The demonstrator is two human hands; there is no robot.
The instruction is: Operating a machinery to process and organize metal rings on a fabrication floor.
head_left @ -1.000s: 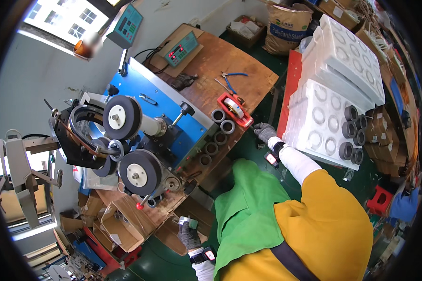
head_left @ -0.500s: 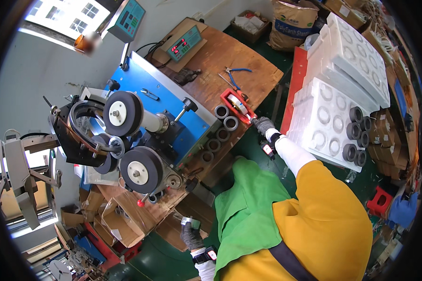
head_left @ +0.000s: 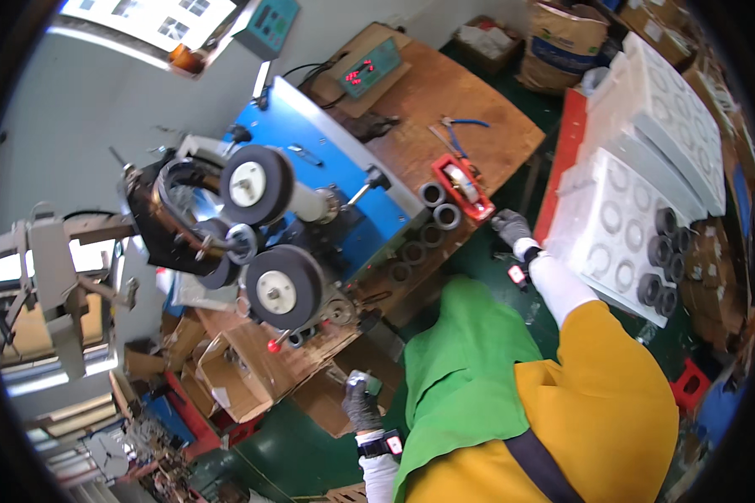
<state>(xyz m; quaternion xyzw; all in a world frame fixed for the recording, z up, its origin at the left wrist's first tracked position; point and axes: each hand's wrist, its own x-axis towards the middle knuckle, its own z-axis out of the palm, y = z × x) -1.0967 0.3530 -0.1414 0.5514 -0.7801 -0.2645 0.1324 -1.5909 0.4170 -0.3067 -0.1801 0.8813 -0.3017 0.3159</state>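
Note:
My left hand (head_left: 361,411), in a dark grey glove, is closed around a small pale green and white object (head_left: 369,382) beside the table's near edge. Its exact kind is unclear. My right hand (head_left: 512,228), gloved too, is just off the near end of a red tape dispenser (head_left: 466,189) with a pale roll in it. The right fingers look bent together; whatever they may pinch is too small to make out. Several dark grey rings (head_left: 446,216) stand along the table edge next to the dispenser.
A blue-topped machine (head_left: 344,159) with black rollers (head_left: 283,287) stands on the wooden table (head_left: 486,92). Blue-handled pliers (head_left: 466,123) and a red-digit display box (head_left: 371,69) lie beyond. White foam trays (head_left: 621,226) with dark rings are at right; open cardboard boxes (head_left: 235,381) sit below left.
The whole view has shifted, so the scene sits farther right in the picture. My right hand has drawn slightly away from the dispenser's end. My left hand still holds the pale object.

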